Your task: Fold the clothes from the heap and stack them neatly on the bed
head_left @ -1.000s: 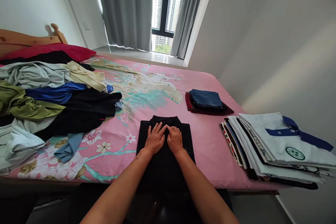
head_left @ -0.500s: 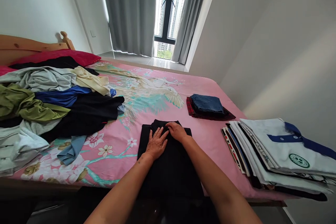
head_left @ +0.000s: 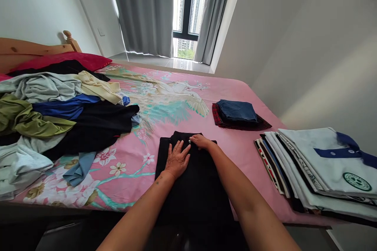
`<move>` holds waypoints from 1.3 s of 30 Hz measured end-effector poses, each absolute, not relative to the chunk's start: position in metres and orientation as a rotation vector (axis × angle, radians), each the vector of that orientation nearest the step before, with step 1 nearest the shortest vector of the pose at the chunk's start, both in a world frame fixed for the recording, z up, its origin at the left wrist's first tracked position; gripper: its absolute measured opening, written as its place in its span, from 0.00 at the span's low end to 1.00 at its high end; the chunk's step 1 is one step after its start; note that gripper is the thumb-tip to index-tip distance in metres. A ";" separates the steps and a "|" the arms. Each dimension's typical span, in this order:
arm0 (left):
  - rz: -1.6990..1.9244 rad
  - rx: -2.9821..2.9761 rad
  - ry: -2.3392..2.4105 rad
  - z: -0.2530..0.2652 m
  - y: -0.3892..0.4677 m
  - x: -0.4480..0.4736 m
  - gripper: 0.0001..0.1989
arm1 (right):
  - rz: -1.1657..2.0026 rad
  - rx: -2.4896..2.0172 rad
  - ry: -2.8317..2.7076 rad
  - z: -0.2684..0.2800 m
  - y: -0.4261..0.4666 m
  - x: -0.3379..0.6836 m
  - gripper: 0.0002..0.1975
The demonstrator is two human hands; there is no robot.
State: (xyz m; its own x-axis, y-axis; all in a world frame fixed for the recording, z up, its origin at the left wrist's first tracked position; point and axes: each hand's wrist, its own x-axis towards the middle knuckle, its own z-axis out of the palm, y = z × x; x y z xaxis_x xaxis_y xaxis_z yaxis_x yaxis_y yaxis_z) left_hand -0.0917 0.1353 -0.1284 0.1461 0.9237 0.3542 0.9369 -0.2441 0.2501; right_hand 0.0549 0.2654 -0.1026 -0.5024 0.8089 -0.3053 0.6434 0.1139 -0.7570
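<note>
A black garment (head_left: pixel 196 188) lies folded on the near edge of the bed, its lower part hanging toward me. A small shiny button (head_left: pixel 189 141) shows close to its far edge. My left hand (head_left: pixel 177 159) rests flat on the cloth left of the button, fingers spread. Just right of the button, my right hand (head_left: pixel 202 142) has its fingers bent and drawn together at the cloth, apparently pinching it. The contact under those fingertips is partly hidden.
Loose clothes (head_left: pixel 79 121) are heaped on the left of the pink flowered bedsheet (head_left: pixel 165 121). Folded jeans (head_left: pixel 237 110) lie on a red checked garment toward the right. A tall stack of folded shirts (head_left: pixel 321 172) stands at the near right edge.
My right hand has shifted slightly right, and the shiny button now shows beside its fingertips. My left hand stays flat on the garment. The camera view has tilted a little.
</note>
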 end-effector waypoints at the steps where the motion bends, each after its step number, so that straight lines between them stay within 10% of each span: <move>1: -0.690 -2.351 -1.915 -0.128 0.135 -0.091 0.21 | 1.347 -1.450 -2.192 -0.103 0.266 0.056 0.16; 27: -0.688 -2.163 -1.974 -0.140 0.145 -0.091 0.25 | 0.249 -1.514 -2.313 -0.124 0.162 0.050 0.27; 39: -0.561 -2.116 -2.108 -0.140 0.155 -0.087 0.26 | 0.488 -2.032 -2.059 -0.114 0.151 0.112 0.35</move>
State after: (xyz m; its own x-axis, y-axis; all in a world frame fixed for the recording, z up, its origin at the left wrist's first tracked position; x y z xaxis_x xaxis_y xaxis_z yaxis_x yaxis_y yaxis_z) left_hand -0.0866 0.1551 -0.1395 -0.0279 0.9445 0.3272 0.9822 -0.0349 0.1846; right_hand 0.1120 0.1510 -0.1143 -0.0292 0.9961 -0.0835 0.9275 -0.0041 -0.3737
